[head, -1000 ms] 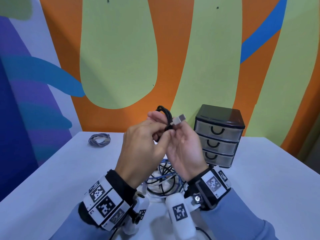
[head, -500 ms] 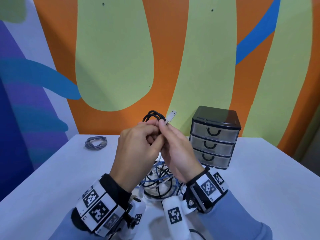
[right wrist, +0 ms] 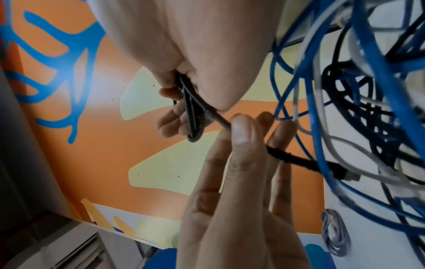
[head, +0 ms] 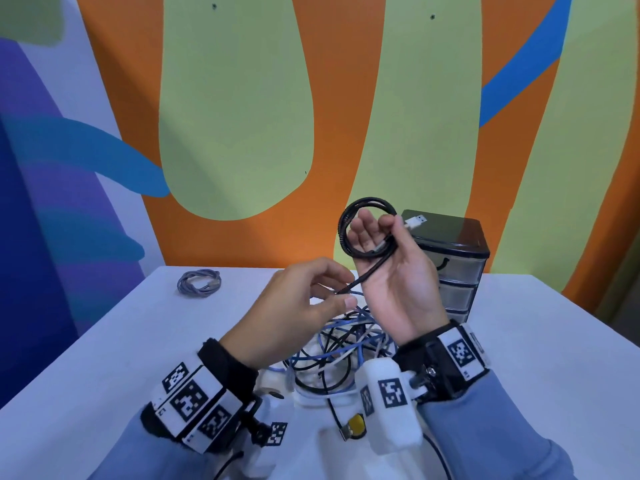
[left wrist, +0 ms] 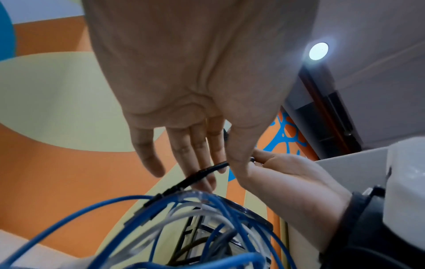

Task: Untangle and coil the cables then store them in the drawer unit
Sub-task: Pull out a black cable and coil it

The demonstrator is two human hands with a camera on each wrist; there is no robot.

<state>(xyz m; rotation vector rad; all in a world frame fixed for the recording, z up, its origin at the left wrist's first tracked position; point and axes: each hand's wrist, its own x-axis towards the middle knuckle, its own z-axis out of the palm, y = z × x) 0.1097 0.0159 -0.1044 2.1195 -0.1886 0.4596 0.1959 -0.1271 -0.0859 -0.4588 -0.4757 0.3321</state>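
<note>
Black braided cable [head: 367, 233] looped round right hand [head: 398, 271], tail pinched by left hand [head: 294, 317], tangled blue, white, black cables [head: 346, 344] beneath both, grey plastic drawer unit [head: 453, 271] behind right hand, grey coiled cable [head: 200, 283] beyond left hand.

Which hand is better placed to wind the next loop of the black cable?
Left. The left hand already pinches the black cable's loose tail just above the tangle, free to swing it round. The right hand is occupied gripping the coil.
</note>
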